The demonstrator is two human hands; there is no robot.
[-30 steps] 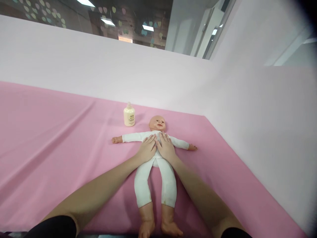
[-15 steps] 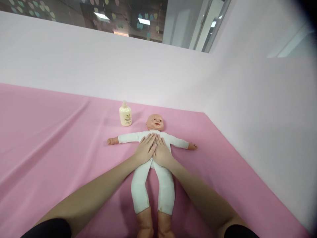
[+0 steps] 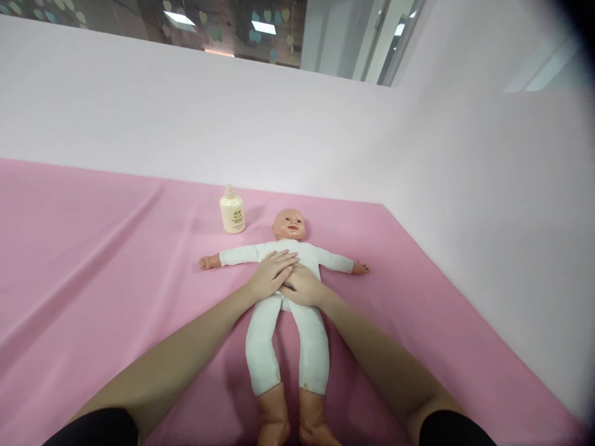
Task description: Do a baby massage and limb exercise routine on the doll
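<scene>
A baby doll (image 3: 312, 344) with a white cloth body lies face up, its arms stretched out to both sides and its head away from me. My left hand (image 3: 270, 274) rests flat on the doll's torso, fingers extended toward the right. Against it lies my right hand (image 3: 303, 285), also flat on the belly, its fingers partly covered by the left hand. Neither hand grasps anything. Past the doll's outstretched arm on the left stands a cream-coloured lotion bottle (image 3: 232, 214), upright, with dark print on its front.
Pink cloth (image 3: 116, 260) covers the surface under the doll, with folds on the left. A white wall (image 3: 186, 118) runs behind it, and another wall (image 3: 502, 186) closes off the right side. Above the back wall is a window (image 3: 232, 31) with heart-shaped stickers.
My fingers pointed forward up the doll's chest before; now they are turned inward across its belly, the left hand's over the right's. The camera view has shifted slightly.
</scene>
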